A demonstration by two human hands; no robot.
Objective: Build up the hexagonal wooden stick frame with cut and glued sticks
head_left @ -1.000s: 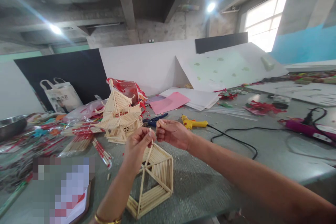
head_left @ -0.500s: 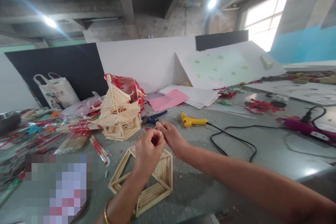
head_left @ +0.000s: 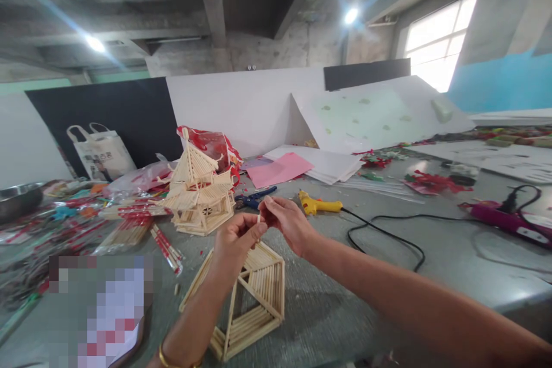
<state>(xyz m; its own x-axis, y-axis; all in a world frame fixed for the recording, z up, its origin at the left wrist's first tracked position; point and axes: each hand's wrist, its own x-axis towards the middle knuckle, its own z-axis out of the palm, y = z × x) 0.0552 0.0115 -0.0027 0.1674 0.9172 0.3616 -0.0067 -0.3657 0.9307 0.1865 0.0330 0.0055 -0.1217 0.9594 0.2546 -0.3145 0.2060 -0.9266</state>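
Note:
Above the far side of a hexagonal frame of wooden sticks (head_left: 259, 322), both my hands meet. My left hand (head_left: 236, 241) is closed, with thumb and forefinger pinching a short pale stick (head_left: 259, 219) whose end shows between the fingers. My right hand (head_left: 287, 221) has its thumb and fingers bent around the same spot, the fingertips partly hidden; whether it grips the stick too is hard to see. The frame lies flat on the table, some of its sections filled with rows of sticks. Behind my left hand stands a small pagoda model (head_left: 200, 195) of sticks.
Blue-handled pliers (head_left: 254, 198) and a yellow glue gun (head_left: 321, 204) lie beyond my hands, its black cord running right toward a purple power strip (head_left: 509, 221). Bundled sticks (head_left: 166, 247) and craft packets crowd the left. Pink paper (head_left: 280, 169) lies at the back.
My hands have opened slightly from their tight pinch, and the pale stick end now shows between them. My left wrist has shifted a little left. The view has tilted slightly.

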